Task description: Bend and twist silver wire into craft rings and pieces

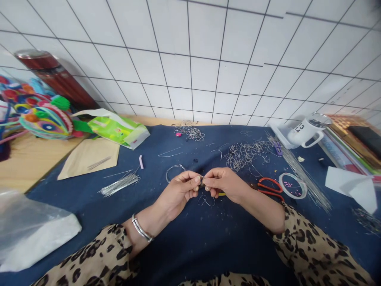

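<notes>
My left hand [183,187] and my right hand [224,183] meet tip to tip above the dark blue cloth [184,246]. Both are closed in a pinch on something small and dark, mostly hidden by the fingers. Just below them shows a bent loop of thin wire [206,201]; whether it joins what I hold, I cannot tell. A yellow piece [222,194] peeks out under my right hand. A round coil of wire [167,174] lies beside my left fingers. Right of my right hand are red-handled scissors [270,190], partly covered by the forearm.
Tangled wire [248,154], a ring-shaped dish [303,190] with pink beads and long straight wires [309,182] lie right. A white mug [308,131] stands behind. Left are cut wires [120,183], a paper envelope [89,159], a green bag [119,129] and a plastic bag [35,230].
</notes>
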Demonstrator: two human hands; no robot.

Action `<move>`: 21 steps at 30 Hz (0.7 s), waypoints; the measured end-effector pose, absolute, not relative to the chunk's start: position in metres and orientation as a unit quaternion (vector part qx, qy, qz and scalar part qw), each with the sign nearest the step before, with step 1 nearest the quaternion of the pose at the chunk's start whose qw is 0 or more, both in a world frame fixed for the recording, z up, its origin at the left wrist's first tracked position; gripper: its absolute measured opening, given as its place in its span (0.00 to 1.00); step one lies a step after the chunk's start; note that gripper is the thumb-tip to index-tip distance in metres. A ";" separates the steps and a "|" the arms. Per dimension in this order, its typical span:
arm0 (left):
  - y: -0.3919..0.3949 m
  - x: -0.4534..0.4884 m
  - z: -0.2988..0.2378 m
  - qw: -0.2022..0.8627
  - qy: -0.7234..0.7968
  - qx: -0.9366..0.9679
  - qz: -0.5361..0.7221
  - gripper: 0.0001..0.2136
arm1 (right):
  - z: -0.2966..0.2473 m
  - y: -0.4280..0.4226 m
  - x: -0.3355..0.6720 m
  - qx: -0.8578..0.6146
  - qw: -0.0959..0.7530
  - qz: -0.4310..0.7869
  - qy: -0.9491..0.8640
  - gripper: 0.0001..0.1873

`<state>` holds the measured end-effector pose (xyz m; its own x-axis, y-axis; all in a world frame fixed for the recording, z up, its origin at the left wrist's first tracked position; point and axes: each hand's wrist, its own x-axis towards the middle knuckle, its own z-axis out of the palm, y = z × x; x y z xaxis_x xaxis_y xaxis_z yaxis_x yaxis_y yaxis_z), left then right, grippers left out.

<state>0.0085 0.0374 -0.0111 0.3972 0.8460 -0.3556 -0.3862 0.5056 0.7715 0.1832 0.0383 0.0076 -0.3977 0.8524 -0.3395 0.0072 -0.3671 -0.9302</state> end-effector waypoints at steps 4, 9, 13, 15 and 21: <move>0.038 0.009 -0.012 0.785 0.368 0.300 0.398 0.06 | 0.007 0.035 0.181 -0.457 0.327 0.678 -0.474 0.11; 0.040 0.007 -0.011 0.784 0.368 0.310 0.391 0.07 | 0.005 0.035 0.180 -0.456 0.337 0.671 -0.477 0.12; 0.040 0.007 -0.010 0.770 0.384 0.330 0.389 0.07 | 0.006 0.036 0.182 -0.469 0.324 0.651 -0.501 0.12; 0.039 0.007 -0.009 0.756 0.396 0.340 0.396 0.07 | 0.009 0.037 0.183 -0.479 0.306 0.629 -0.530 0.12; 0.040 0.007 -0.008 0.735 0.407 0.354 0.411 0.07 | 0.015 0.035 0.182 -0.472 0.295 0.563 -0.611 0.21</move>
